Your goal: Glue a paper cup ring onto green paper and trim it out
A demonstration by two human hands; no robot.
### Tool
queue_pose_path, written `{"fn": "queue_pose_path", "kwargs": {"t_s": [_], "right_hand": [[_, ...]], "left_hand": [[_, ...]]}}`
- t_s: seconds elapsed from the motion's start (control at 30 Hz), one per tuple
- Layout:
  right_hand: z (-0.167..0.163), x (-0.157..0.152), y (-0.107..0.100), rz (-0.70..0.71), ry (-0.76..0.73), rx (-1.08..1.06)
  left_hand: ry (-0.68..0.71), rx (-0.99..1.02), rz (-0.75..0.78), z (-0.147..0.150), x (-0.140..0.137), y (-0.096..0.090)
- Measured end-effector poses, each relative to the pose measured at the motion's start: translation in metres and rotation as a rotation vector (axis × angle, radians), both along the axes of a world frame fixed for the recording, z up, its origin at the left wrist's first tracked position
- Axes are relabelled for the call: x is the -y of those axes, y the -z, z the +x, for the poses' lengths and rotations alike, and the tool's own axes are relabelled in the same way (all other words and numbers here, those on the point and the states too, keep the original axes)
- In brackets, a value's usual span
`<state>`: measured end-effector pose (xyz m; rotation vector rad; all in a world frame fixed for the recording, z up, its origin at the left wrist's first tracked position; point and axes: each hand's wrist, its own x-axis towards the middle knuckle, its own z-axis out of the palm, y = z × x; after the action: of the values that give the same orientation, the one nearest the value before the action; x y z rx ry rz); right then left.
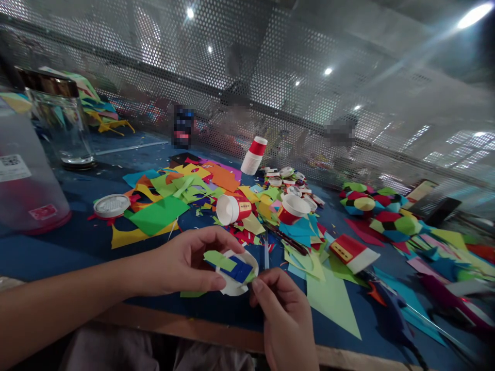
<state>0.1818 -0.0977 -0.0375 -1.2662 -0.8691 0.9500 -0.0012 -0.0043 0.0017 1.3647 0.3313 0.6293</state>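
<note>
Near the table's front edge, my left hand grips a small white round paper piece, which looks like a cut-off cup base. Strips of blue paper and light green paper lie across it. My right hand has thumb and forefinger pinched at the piece's right edge, by a small green tip; whether they hold the tip or the rim is hard to see. Just beyond my hands, one red and white paper cup lies on its side and another paper cup stands upright.
Coloured paper scraps cover the blue table. A cup stack and a heap of white rounds stand farther back. On the right lie a tipped cup and a dark blue glue gun; left, a glass jar and a plastic jug.
</note>
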Motion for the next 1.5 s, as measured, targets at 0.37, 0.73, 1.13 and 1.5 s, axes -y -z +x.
{"fn": "queue_pose_path", "kwargs": {"t_s": [0.37,0.73,1.13,1.5], "right_hand": [[-0.001,0.006,0.003,0.075,-0.029,0.046],[-0.008,0.008,-0.002,0.384,0.022,0.233],[-0.004,0.007,0.011,0.308,0.07,0.072],[-0.009,0.007,0.006,0.294,0.03,0.241]], "left_hand": [[-0.015,-0.017,-0.025,0.001,-0.001,0.008],[-0.263,-0.354,0.563,0.002,-0.006,0.006],[-0.483,-0.532,0.972,0.0,-0.012,0.017],[-0.325,-0.239,1.105,-0.009,-0.002,-0.011]]}}
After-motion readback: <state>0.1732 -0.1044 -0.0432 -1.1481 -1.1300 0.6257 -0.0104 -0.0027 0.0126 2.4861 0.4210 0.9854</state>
